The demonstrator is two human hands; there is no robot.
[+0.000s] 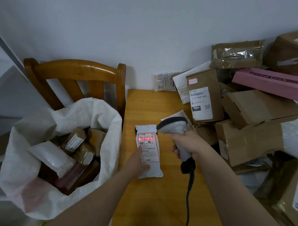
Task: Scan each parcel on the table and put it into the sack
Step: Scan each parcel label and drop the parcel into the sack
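- Sack (22, 178) of white weave stands open left of my left hand, boxes and a padded bag inside, against a wooden chair (73, 70).
- Left hand (137, 163) grips the white parcel (155, 171) by its near left edge, thumb on the label, over the table (155, 207).
- Right hand (186, 145) is wrapped round the scanner (173, 127) handle; its red line falls on the barcode just left of the head.
- Cardboard boxes (248, 141) pile up right of that grip, crowding the table; a pink box (273, 82) lies on top.
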